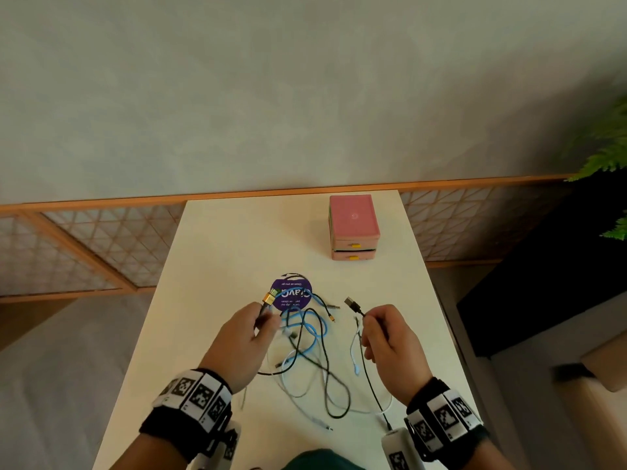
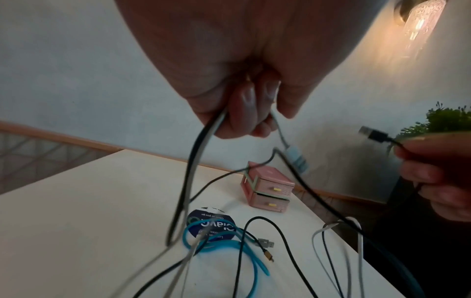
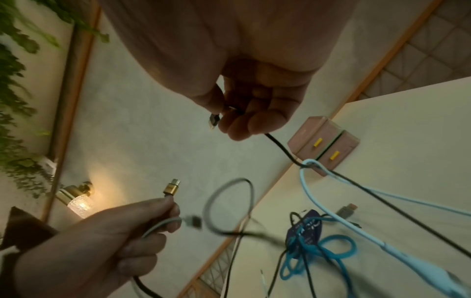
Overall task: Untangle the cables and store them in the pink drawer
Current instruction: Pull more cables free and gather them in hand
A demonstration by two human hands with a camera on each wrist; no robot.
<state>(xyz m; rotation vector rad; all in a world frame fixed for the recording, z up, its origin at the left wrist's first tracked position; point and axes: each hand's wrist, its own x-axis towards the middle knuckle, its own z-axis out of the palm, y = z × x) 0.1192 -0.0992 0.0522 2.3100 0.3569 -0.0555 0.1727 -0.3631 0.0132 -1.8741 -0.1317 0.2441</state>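
Observation:
A tangle of black, white and blue cables lies on the white table between my hands. My left hand is raised and grips a black cable just behind its gold plug. My right hand pinches another black cable near its USB plug; that cable trails down into the tangle. The pink drawer unit stands at the far right of the table, with two yellow-handled drawers; in the left wrist view the lower one stands slightly out.
A round purple sticker lies under the far end of the cables. Beyond the table's far edge runs a wooden lattice screen. A green plant hangs at the right. A lit wall lamp shows in the wrist views.

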